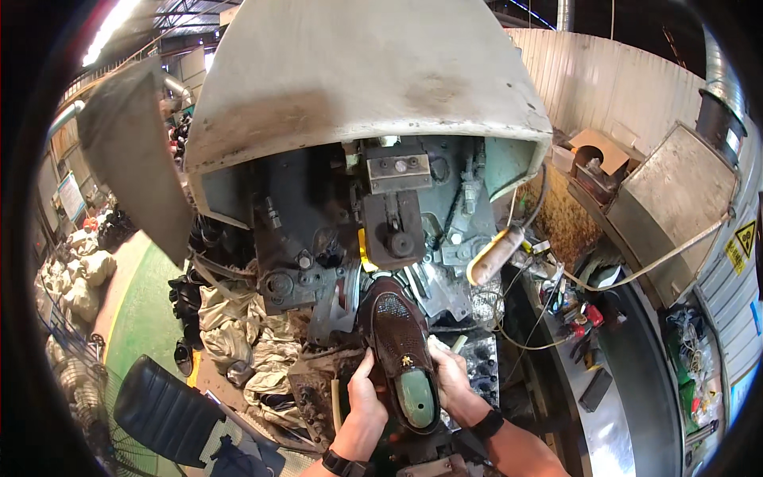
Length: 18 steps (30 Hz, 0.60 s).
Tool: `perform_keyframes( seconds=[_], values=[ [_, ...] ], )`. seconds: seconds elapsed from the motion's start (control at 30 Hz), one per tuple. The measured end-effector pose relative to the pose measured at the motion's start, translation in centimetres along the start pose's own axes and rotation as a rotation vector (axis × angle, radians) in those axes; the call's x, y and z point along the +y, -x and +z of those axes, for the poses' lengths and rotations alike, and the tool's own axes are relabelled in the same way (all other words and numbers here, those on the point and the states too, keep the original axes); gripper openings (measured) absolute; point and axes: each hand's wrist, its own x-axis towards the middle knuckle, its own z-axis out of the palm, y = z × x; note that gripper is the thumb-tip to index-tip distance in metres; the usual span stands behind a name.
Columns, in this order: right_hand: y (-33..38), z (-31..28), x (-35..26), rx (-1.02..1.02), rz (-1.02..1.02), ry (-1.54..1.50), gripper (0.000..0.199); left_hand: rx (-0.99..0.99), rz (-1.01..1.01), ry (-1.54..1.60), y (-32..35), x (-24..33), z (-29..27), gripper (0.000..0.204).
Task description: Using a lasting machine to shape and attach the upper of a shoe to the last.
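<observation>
A dark brown loafer (391,322) with a woven-textured vamp and a small gold ornament lies between my hands, its toe pointing away into the machine. A green shoe last (416,396) fills its opening. My left hand (366,395) grips the shoe's left side near the heel, thumb forward. On the opposite side my right hand (451,374) is wrapped round the heel area, its fingers partly hidden. The toe sits at the metal jaws of the machine (396,238), just under its central block. Whether the toe touches that block I cannot tell.
A pale hood (366,71) overhangs the machine. A lamp (494,256) hangs right of the shoe on a cable. Further right runs a dark conveyor belt (636,397) beside a metal ledge with tools. Cloth sacks (238,326) and a black chair (167,409) stand at left.
</observation>
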Motion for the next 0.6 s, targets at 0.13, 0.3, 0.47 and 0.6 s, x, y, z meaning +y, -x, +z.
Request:
perform_keyframes(
  seconds=[0.13,0.3,0.47,0.6],
  values=[
    [-0.4,1.2,-0.7,-0.001,0.055,-0.004,0.019,-0.028,0.014,0.074,-0.8,0.3,0.6,0.033],
    [-1.2,0.6,-0.4,-0.019,0.039,-0.06,0.02,-0.004,-0.025,0.075,-0.7,0.6,1.4,0.033],
    [-1.0,0.5,-0.6,-0.067,0.062,-0.095,0.018,-0.007,0.007,0.045,-0.7,0.5,1.1,0.032],
    [-0.6,0.7,-0.7,-0.021,0.072,-0.041,0.016,-0.007,0.011,0.052,-0.1,0.6,1.6,0.031]
  ],
)
